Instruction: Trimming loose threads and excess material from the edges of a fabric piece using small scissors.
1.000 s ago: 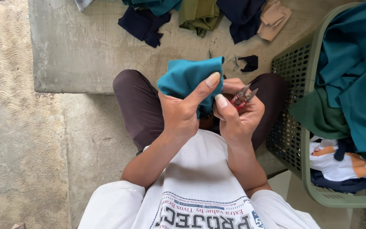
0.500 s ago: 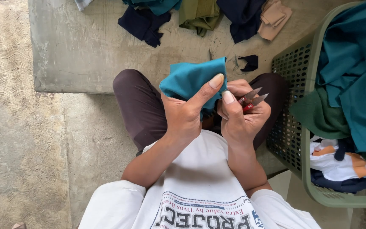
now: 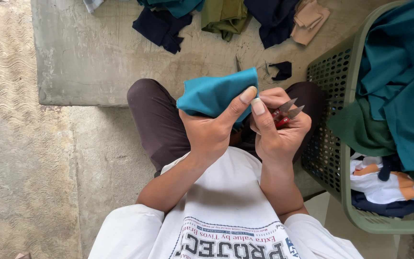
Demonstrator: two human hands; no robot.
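The left hand point(image 3: 209, 132) pinches a teal cloth point(image 3: 216, 93) between thumb and fingers, holding it up over the lap, just left of the basket point(image 3: 346, 163). The right hand point(image 3: 279, 129) is closed around small red-handled snips point(image 3: 286, 114), whose two metal tips stand slightly apart and point toward the basket; its thumb rests beside the left thumb at the cloth's edge, the two hands touching. The green perforated basket stands close by the right knee and holds teal, green, white and navy fabric. Beyond the knees, left of the basket's top corner, a concrete slab point(image 3: 97, 57) carries a row of garments point(image 3: 226, 17) in navy, olive, teal and tan.
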